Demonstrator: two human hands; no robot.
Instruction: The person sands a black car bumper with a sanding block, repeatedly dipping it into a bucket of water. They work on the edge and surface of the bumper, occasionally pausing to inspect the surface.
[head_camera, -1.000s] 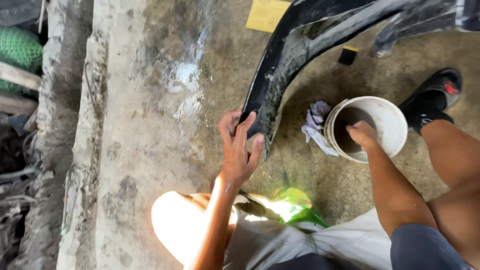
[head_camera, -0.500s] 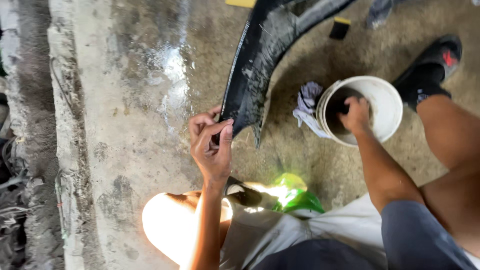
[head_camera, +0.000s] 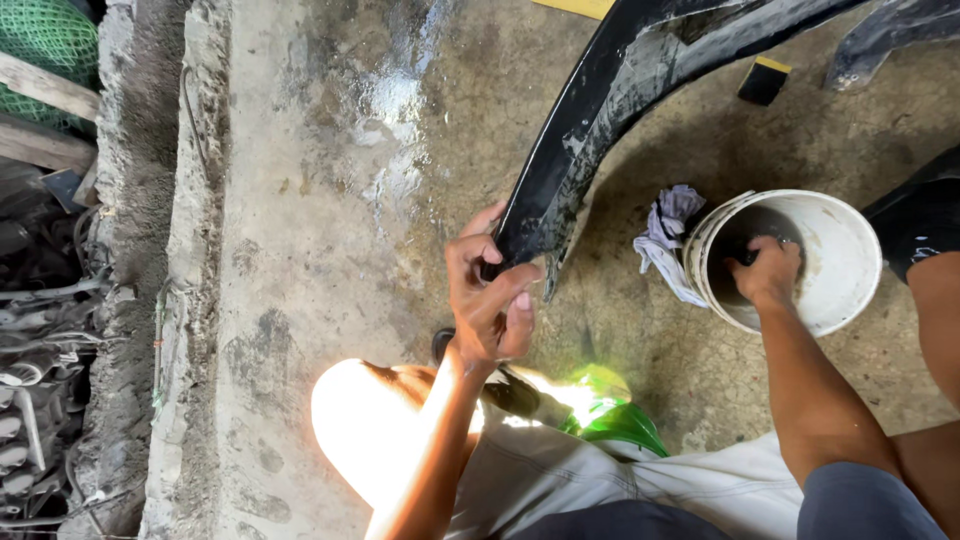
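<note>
The left hand (head_camera: 490, 295) is clamping its fingers around the lower tip of the curved black panel (head_camera: 590, 130), which is arching up toward the floor's far right corner; the right hand (head_camera: 768, 272) is dipping into the white bucket (head_camera: 850, 250) by the floor's right edge, its grip hidden inside; a grey rag (head_camera: 668, 235) is lying against the bucket; a yellow-edged black block (head_camera: 765, 80) is sitting near the far edge; since half a second ago, the left hand is gripping lower and tighter.

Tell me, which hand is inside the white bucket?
The right hand reaches into the white bucket. The left hand instead grips the curved black panel.
</note>
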